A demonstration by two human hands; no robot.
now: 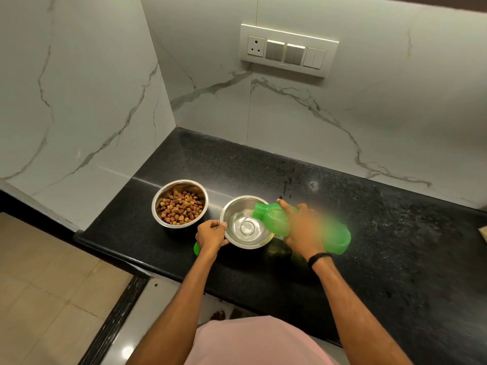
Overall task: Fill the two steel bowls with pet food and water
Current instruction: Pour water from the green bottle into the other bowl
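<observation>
Head view, 1 kibble bowl point(184, 186), 1 water bowl point(237, 204), 1 green bottle point(271, 218) tilted

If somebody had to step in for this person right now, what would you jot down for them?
Left hand grips the rim of the right steel bowl on the black counter.
Right hand holds the green bottle tilted, mouth over that bowl, water streaming in.
Done: the left steel bowl holds kibble.
Left: the water is shallow; pour more, then set the bottle down.

Black speckled counter point(369, 233), white veined marble walls point(79, 88), switch panel point(288, 50), beige tiled floor point(39, 285).
</observation>
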